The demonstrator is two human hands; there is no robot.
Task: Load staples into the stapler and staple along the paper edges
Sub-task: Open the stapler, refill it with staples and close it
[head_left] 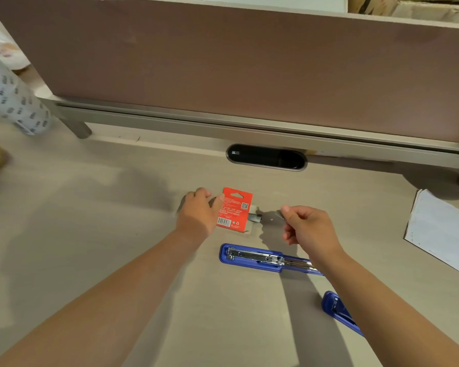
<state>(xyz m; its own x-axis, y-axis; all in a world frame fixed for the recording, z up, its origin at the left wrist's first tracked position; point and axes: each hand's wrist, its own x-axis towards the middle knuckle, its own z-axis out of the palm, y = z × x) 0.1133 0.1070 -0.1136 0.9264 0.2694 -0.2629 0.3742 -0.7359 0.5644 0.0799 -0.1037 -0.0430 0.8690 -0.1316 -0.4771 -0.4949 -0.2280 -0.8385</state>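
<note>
**A:** What is shown in the head view?

**B:** A red cardboard staple box (235, 210) is gripped at its nine o'clock edge by the left hand (199, 207), with the thumb and fingers curled round it, just above the picture's centre. A thin grey metal strip of staples (279, 214) is pinched between the thumb and forefinger of the right hand (306, 226), at three o'clock of the box. A second strip is seen poking from the box's open side.

**A:** And the stapler?

**B:** A blue plastic stapler (252, 258) is laid opened flat on the pale wooden desk (117, 207), at six o'clock of the box, with its metal channel exposed. Its other half is partly hidden by the right forearm. A white paper sheet (440, 234) is placed at three o'clock, well apart.

**A:** What could go wrong?

**B:** The strip is held by one end only, so it may be snapped if squeezed or bent. If it is seated crooked in the channel, a jam would likely be caused. The poking strip may be spilled if the box is tilted.
</note>
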